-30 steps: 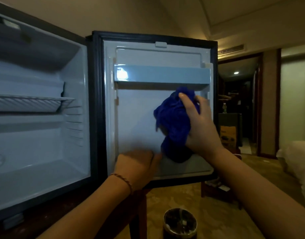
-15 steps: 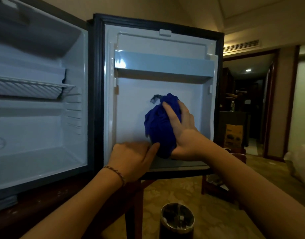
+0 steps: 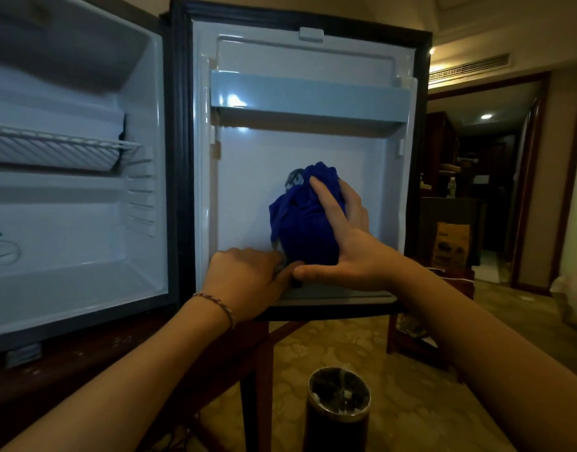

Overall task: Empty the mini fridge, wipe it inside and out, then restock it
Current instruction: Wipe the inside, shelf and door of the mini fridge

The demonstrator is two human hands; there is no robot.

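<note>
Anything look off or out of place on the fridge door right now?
Nothing stands out. The door is open and looks unmarked; the right hand presses a blue cloth to its inner panel, and the left hand rests at the bottom ledge.

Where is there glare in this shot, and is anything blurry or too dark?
Head view: glare spot on the door shelf; the ceiling light blows out in the dim hallway; the forearms and the bin sit in shadow; the blue cloth is sharp; wide-angle bending at the fridge edges.
</note>
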